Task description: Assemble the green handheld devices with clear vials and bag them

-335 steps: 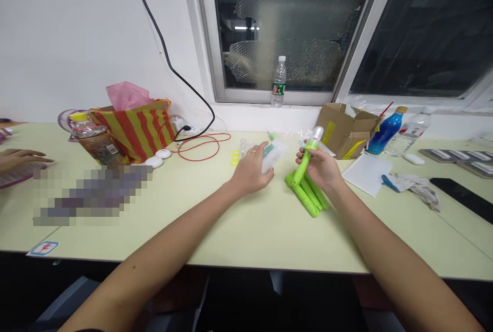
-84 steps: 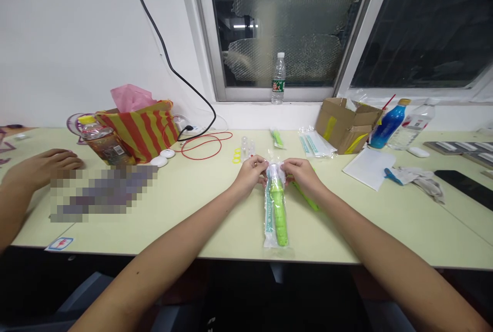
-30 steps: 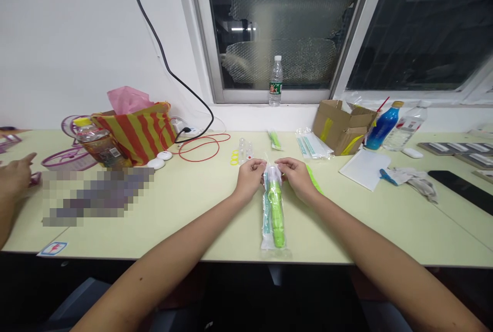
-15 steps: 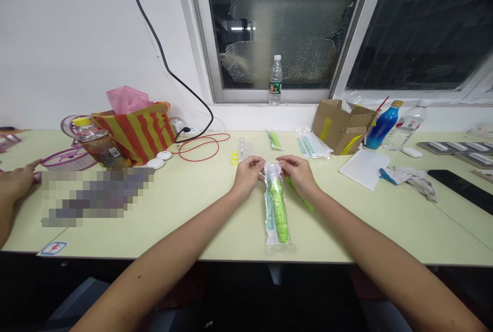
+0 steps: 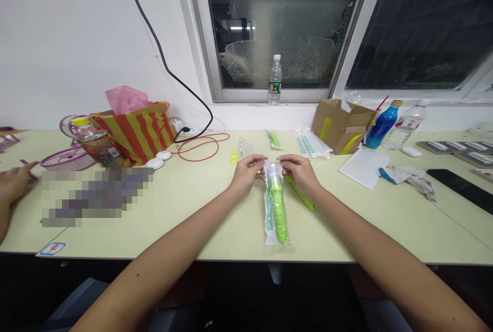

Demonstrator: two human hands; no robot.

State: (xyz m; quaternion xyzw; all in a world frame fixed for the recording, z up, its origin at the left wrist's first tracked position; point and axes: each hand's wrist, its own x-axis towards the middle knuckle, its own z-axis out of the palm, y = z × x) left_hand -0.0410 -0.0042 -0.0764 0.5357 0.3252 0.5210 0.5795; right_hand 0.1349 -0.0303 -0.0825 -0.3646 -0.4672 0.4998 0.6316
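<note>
A clear plastic bag [image 5: 270, 221] lies lengthwise before me, with a bright green tube-shaped item [image 5: 280, 214] and a printed teal-and-white strip inside. My left hand [image 5: 248, 172] pinches the bag's far left corner between thumb and fingers. At the far right corner, my right hand [image 5: 298, 171] grips the same bag in a pinch. Another green piece [image 5: 302, 196] rests on the table, partly hidden under my right hand. Beyond my left hand are yellow rings [image 5: 233, 157] and small clear plastic pieces [image 5: 243, 149].
Farther back lie a small green packet [image 5: 275, 139] and flat clear bags [image 5: 313, 144], beside an opened cardboard box [image 5: 342, 125]. Bottles, white paper [image 5: 364, 167] and a glove [image 5: 414, 180] are to the right. At left, another person's hand [image 5: 15, 183] is near a purple basket [image 5: 68, 159].
My hands stay pinched at the bag's top end and have barely shifted. The other person's hand at left has moved slightly left.
</note>
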